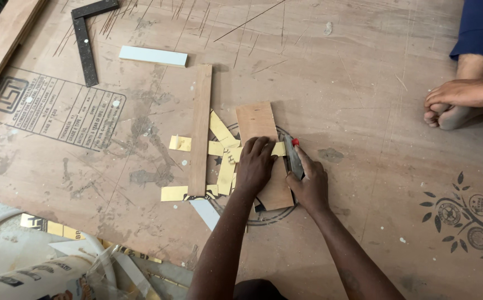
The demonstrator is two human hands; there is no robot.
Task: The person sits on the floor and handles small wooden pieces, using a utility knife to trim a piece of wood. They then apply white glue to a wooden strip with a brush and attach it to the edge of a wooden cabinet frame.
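Plywood sheet (364, 111) covers the whole floor area and carries everything. Upon it a long wooden strip (200, 130) lies upright beside a small plywood piece (257, 119), near the middle. Left hand (255, 165) presses flat on this piece, fingers together. Right hand (310, 186) grips a utility knife (293, 156) at its right edge. Yellow tape scraps (219, 130) lie scattered between strip and piece.

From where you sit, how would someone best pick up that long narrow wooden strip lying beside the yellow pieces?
Probably at its far half, coming from above with fingers across the narrow width. The wooden strip lies flat on the plywood sheet, running away from the person; its near end rests on yellow strips, while the upper part has bare board on both long edges, leaving room for fingertips.
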